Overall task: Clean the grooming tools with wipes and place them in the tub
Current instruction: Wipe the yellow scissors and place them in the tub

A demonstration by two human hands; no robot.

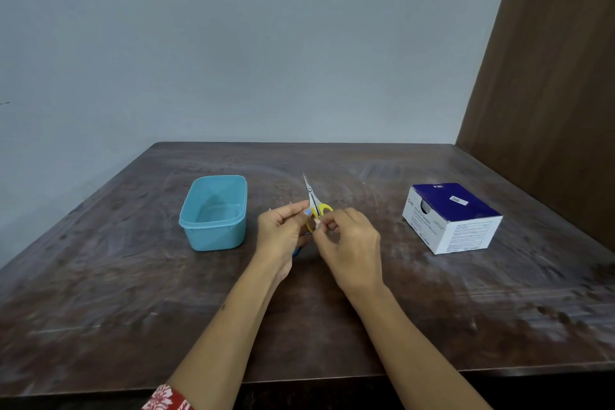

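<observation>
Small scissors (312, 198) with yellow handles and thin steel blades lie on the table, tips pointing away from me. Just in front of them my left hand (283, 233) and my right hand (349, 243) meet and pinch a small pale piece (317, 222), likely a wipe or its packet, between their fingertips. Something blue shows under my left palm, mostly hidden. The light blue plastic tub (213, 213) stands empty to the left of my hands.
A blue and white box of alcohol swabs (452, 218) sits on the right of the dark wooden table (133, 293). A brown panel (549, 76) rises at the right edge, and a grey wall stands behind the table.
</observation>
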